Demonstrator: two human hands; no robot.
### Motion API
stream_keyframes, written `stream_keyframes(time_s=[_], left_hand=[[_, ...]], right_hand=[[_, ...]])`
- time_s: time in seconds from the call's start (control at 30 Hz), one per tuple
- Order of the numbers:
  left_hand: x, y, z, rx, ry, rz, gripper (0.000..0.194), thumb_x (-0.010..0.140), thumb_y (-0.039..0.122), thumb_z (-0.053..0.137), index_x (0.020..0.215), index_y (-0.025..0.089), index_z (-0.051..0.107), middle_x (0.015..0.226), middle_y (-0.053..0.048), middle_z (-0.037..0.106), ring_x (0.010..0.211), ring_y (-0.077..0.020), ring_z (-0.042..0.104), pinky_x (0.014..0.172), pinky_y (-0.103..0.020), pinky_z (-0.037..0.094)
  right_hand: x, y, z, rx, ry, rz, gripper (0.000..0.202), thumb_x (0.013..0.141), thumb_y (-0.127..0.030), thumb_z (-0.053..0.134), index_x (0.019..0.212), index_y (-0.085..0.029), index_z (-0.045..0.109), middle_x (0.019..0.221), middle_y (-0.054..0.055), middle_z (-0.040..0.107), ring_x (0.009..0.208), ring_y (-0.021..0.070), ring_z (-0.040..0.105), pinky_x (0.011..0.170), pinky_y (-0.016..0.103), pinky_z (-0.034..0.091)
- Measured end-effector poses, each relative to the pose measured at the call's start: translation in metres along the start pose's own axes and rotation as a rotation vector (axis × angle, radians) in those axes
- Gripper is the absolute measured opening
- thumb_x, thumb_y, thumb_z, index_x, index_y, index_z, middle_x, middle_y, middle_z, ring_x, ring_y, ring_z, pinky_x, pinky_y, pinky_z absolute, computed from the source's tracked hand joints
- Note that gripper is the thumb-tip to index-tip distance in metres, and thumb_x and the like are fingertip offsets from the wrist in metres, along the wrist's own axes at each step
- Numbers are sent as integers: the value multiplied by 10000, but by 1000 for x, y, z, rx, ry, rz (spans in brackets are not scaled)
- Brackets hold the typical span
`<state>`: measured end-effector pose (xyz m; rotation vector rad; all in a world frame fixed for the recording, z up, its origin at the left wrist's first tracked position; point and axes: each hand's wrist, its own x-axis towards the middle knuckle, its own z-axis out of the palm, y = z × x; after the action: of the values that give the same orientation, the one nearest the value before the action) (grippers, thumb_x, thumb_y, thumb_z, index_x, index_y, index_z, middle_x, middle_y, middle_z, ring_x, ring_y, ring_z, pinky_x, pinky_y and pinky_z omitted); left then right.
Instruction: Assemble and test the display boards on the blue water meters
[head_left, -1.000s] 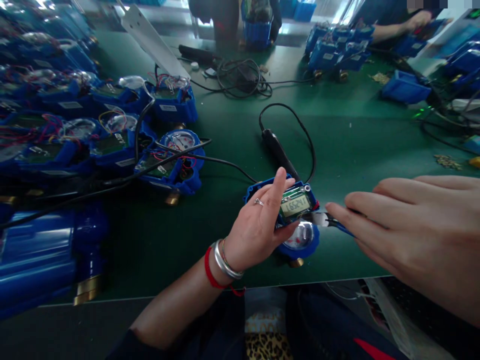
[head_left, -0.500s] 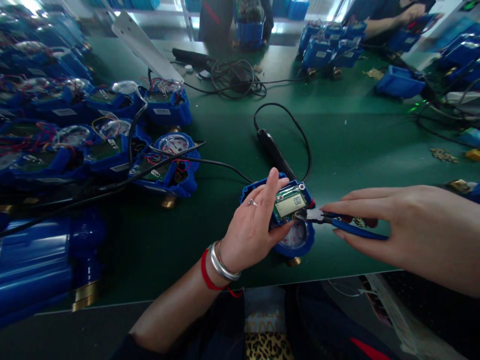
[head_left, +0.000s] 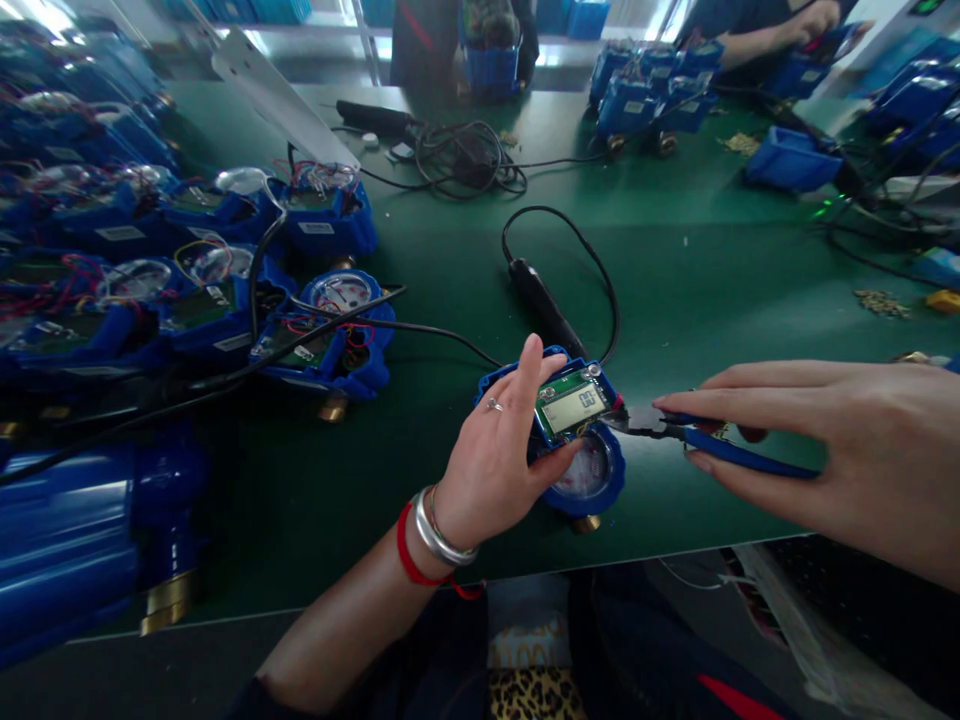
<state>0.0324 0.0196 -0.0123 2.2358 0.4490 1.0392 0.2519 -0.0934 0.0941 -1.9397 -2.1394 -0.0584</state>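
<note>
A blue meter (head_left: 584,470) with a round dial lies near the table's front edge. Over its upper part sits a green circuit board with a lit display (head_left: 574,408). My left hand (head_left: 491,465) grips the board and housing from the left, thumb at the display's lower edge and fingers along its top. Blue-handled pliers (head_left: 739,452) are held in my right hand (head_left: 847,440), handles between thumb and fingers. Their jaws reach the board's right edge, by a small red part; what lies between them is too small to tell.
Rows of open blue meters (head_left: 300,340) with loose wires fill the left. A black tool (head_left: 544,305) with a looped cable lies behind my left hand. Coiled cable (head_left: 472,160) is farther back. People are across the green table (head_left: 450,260), one with a hand at a meter.
The pliers and my right hand have shifted slightly right, and the pliers have turned, their jaws looking darker. My left hand keeps its hold on the display board, and the view has shifted a little.
</note>
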Motion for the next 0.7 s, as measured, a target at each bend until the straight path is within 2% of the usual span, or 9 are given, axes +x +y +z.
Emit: stream_keyframes(time_s=[0.1,0.23,0.53,0.7], left_hand=[[0,0,0,-3,2,-2,924,905,388,622,1544,172,-9,1396,-160,553,1305,-275,517,1080,-451,462],[0,0,0,-14,5,-9,930,893,381,642,1548,191,10,1400,-155,551,1301,-284,520,1087,-458,451],[1,0,0,-14,4,-5,913,899,382,632,1548,199,16,1395,-153,553,1295,-283,526,1081,-455,456],[0,-1,0,-17,10,15,901,900,347,628,1549,186,24,1409,-164,535,1303,-280,514,1096,-461,439]], right_hand=[[2,-5,1,-100,-57,-171,345,830,-428,548,1102,-304,719,943,39,727,735,238,681,602,389,521],[4,-9,-1,-66,-105,-147,333,828,-422,524,1074,-323,725,963,43,723,812,274,687,732,457,550],[4,-12,-1,-100,-148,-201,294,853,-436,515,1043,-328,712,1013,38,718,884,290,666,787,476,517],[6,2,-4,-135,-24,-74,338,882,-469,502,1132,-315,672,1067,48,689,859,265,663,728,406,501]])
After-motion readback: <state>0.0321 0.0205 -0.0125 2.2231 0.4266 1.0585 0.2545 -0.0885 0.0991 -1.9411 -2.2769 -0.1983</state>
